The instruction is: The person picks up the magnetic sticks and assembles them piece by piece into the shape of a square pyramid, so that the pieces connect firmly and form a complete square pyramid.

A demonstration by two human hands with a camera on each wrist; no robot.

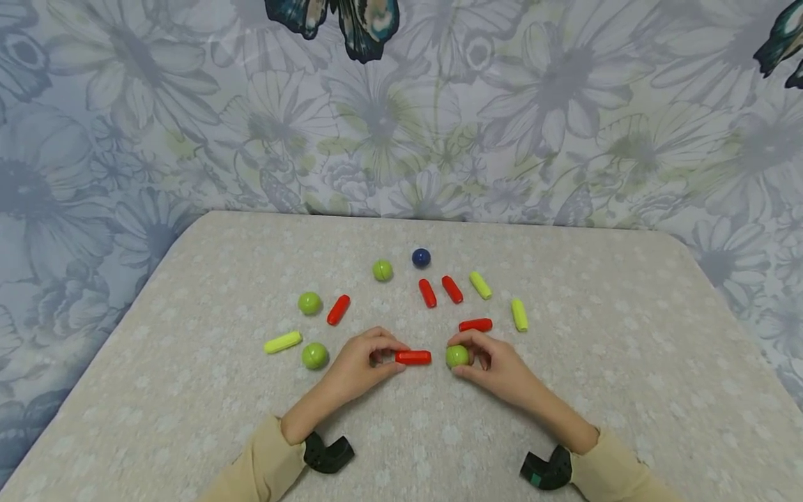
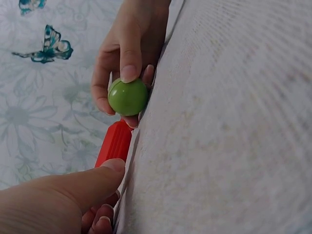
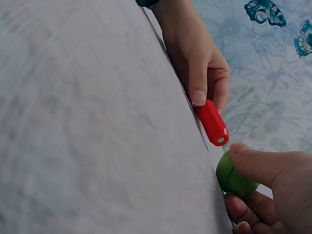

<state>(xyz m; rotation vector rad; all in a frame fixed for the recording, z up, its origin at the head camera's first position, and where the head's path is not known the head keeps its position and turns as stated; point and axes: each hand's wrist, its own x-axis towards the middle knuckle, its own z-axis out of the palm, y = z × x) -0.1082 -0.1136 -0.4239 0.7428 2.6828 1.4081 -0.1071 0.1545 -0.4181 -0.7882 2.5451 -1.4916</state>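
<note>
Pinching a red rod (image 1: 415, 357) by its left end now, thumb against fingers, with the left hand (image 1: 362, 359), nearer the wearer than the dark blue ball (image 1: 421, 258) and almost in line with it. Clasping a green ball (image 1: 457, 356) between curled fingers and thumb with the right hand (image 1: 498, 364), also nearer than the blue ball and a touch to its right. Pointing the rod's free end right at the green ball, with just a slim gap between! Showing a pale dot on that end, too, in the right wrist view. Over to markings: carrying a tiny green patch on the dark wrist device (image 1: 548, 468), too small to read. Down to the surface: spread with beige, pale-flowered cloth (image 1: 408, 432), and dotted around the blue ball with a lone green ball (image 1: 383, 270) just to its left, a pair of red rods (image 1: 427, 293) just nearer, and a lime rod (image 1: 480, 285) nearer and to the right. Up to the room: rising beyond the blue ball in a backdrop (image 1: 564, 139) of big grey daisies, and sporting a teal butterfly (image 1: 370, 24) beyond and slightly left of it.
</note>
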